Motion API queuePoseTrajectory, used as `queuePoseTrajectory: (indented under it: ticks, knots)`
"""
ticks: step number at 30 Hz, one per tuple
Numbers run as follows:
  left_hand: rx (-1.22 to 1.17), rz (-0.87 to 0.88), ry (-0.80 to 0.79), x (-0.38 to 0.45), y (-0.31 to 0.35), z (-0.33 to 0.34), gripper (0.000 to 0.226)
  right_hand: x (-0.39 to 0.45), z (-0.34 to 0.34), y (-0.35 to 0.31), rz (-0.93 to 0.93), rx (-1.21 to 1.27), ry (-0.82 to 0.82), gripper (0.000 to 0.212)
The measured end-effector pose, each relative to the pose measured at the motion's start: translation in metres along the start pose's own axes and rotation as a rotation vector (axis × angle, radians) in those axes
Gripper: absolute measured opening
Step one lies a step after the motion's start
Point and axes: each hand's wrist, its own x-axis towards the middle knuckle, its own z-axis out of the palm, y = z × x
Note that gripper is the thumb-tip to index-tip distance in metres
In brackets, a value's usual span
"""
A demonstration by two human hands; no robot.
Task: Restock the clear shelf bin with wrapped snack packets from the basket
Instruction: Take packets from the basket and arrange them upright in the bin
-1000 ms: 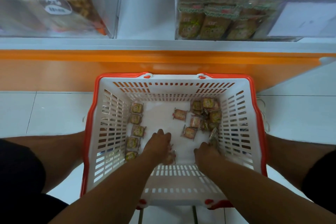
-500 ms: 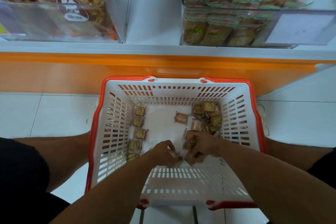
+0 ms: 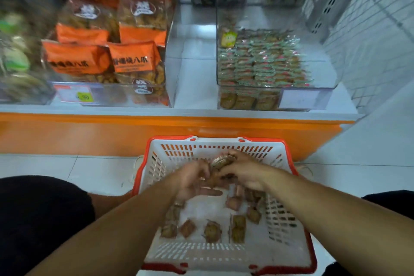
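Head view: a white slotted plastic basket with a red rim (image 3: 291, 260) sits on the floor, loose brown wrapped snack packets (image 3: 211, 232) on its bottom. Above it the left hand (image 3: 193, 182) and right hand (image 3: 240, 171) meet, fingers curled round a bunch of packets (image 3: 220, 161). Beyond, the clear shelf bin (image 3: 313, 96) holds stacked packets, orange snack bags (image 3: 132, 58) to its left
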Motion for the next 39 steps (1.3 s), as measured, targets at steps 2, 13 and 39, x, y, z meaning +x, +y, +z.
queuePoseTrajectory:
  ticks: [2,13,39]
  knots:
    - [-0.013,0.054,-0.054,-0.028,0.024,0.012,0.055,-0.024,0.004,-0.030,-0.110,0.010,0.011,0.051]
    - [-0.004,0.306,-0.227,-0.118,0.097,0.084,0.041,-0.128,-0.001,-0.122,-0.447,-0.127,-0.051,0.058]
    - [0.157,0.601,0.074,-0.117,0.095,0.092,0.018,-0.122,-0.007,-0.112,-0.545,0.043,0.135,0.040]
